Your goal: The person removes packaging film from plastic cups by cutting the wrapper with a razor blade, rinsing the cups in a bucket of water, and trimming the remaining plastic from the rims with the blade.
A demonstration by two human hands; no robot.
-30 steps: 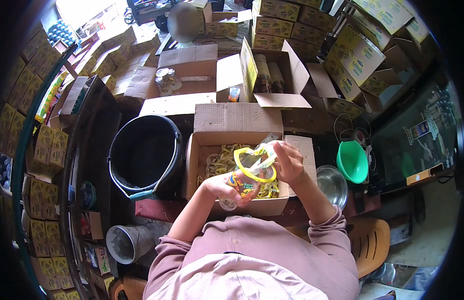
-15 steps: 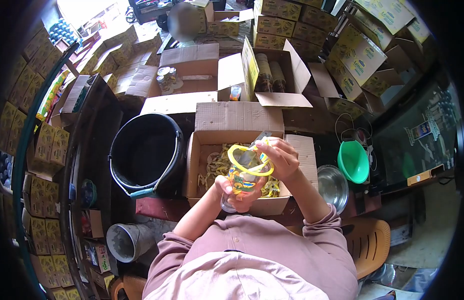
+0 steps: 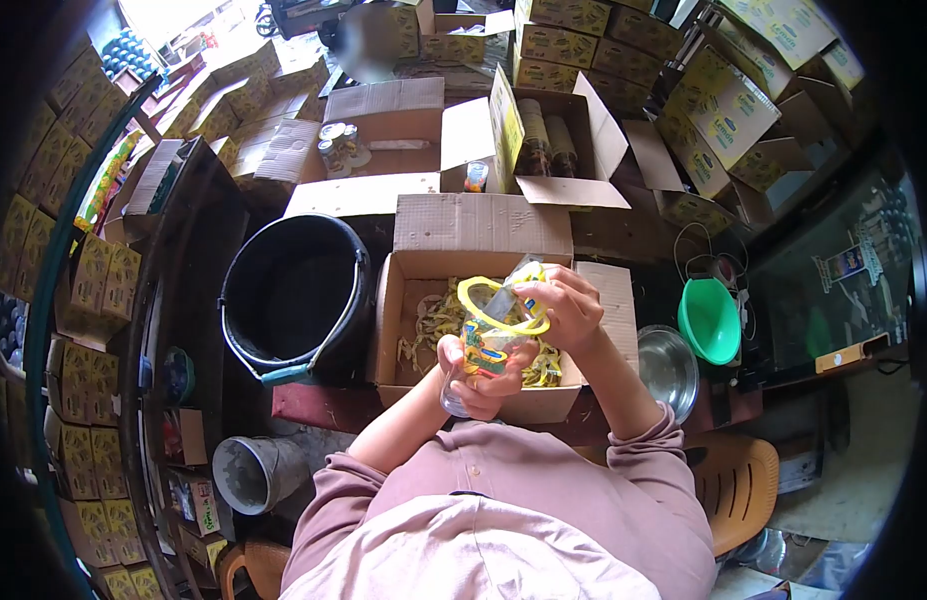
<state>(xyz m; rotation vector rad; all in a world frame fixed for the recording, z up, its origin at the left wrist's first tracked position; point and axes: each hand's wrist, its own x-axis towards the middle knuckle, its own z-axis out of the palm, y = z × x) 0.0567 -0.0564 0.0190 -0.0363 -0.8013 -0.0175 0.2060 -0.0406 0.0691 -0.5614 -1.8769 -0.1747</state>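
Note:
My left hand (image 3: 480,378) is closed around a clear plastic cup (image 3: 453,398) with a colourful printed sleeve (image 3: 485,350). At the cup's upper end is a loop of yellow plastic strip (image 3: 475,318), standing wide of the cup. My right hand (image 3: 563,305) is pinched at the far side of this loop. A flat grey, blade-like piece (image 3: 500,302) shows by its fingertips; its exact kind is unclear. Below both hands, a cardboard box (image 3: 533,405) holds many yellow plastic strips (image 3: 433,322), partly hidden by the cup and hands.
A black bucket (image 3: 241,345) stands left of the box. To the right are a metal bowl (image 3: 673,375) and a green basin (image 3: 708,320). Behind, open cartons hold jars (image 3: 333,150) and stacked cups (image 3: 533,135). A grey pail (image 3: 248,475) is lower left.
The cup has tilted and turned slightly in my left hand. My right hand has moved slightly right and down, and the grey piece now shows inside the yellow loop.

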